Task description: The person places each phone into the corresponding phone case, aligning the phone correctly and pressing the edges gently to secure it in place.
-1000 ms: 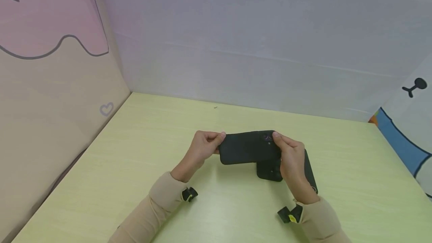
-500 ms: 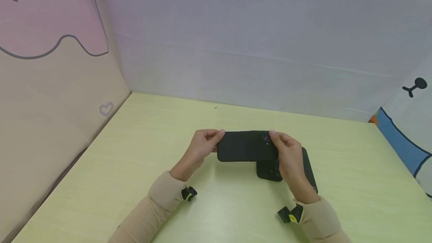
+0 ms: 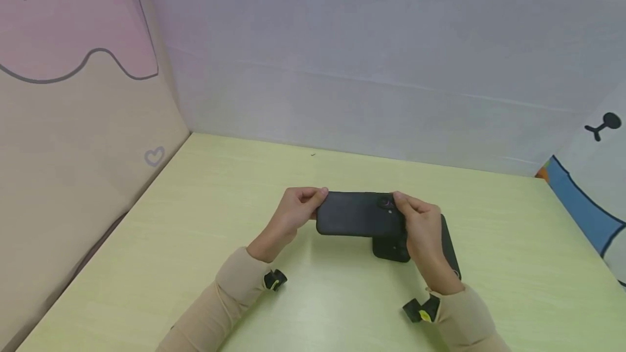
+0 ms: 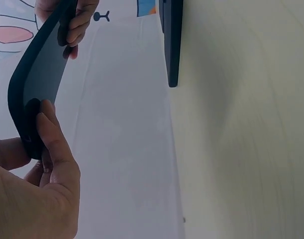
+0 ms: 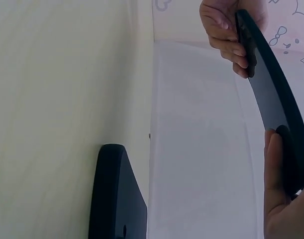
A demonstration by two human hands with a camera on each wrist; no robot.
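In the head view, a black smartphone (image 3: 357, 214) is held up sideways above the table, its back with the camera bump facing the head camera. My left hand (image 3: 293, 213) pinches its left end between thumb and fingers. At the camera end, my right hand (image 3: 423, 227) pinches the upper right corner, thumb on the back. The wrist views show a smooth, glossy other face (image 4: 47, 69) that mirrors the fingertips. Beneath the held phone lies a second black phone-like slab (image 3: 388, 249), partly covered. Another dark slab (image 3: 447, 243) shows right of my right hand, largely hidden by it.
The pale yellow-green table (image 3: 220, 178) ends at a whitish sheet wall (image 3: 367, 69) behind. A left panel (image 3: 73, 151) with cartoon print and a printed panel at right (image 3: 587, 205) close in the sides. Small black wrist devices (image 3: 275, 280) sit at both cuffs.
The held phone has gone from slightly slanted to nearly level, and its back now looks lighter. Both hands shifted a little left, then back right, keeping their pinch. The slabs below stayed put.
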